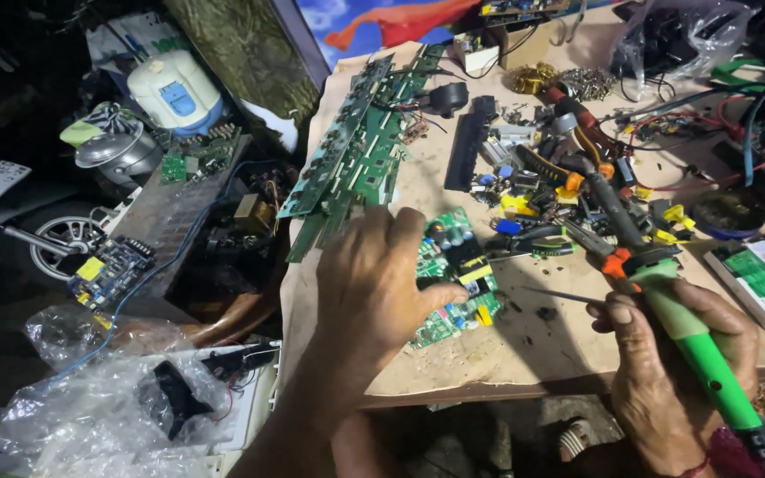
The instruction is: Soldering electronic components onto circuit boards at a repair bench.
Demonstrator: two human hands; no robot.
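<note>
Nearest me, my right hand (666,354) grips the green iron (692,341), tip short of the board (452,279) — my left hand (374,283) pins that board flat on the bench (524,341) — soldering looks barely begun.

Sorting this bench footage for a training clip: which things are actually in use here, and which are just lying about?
In use: left hand on small green circuit board; right hand gripping green soldering iron.

Lying about: long green boards, loose components, plastic bag.
</note>
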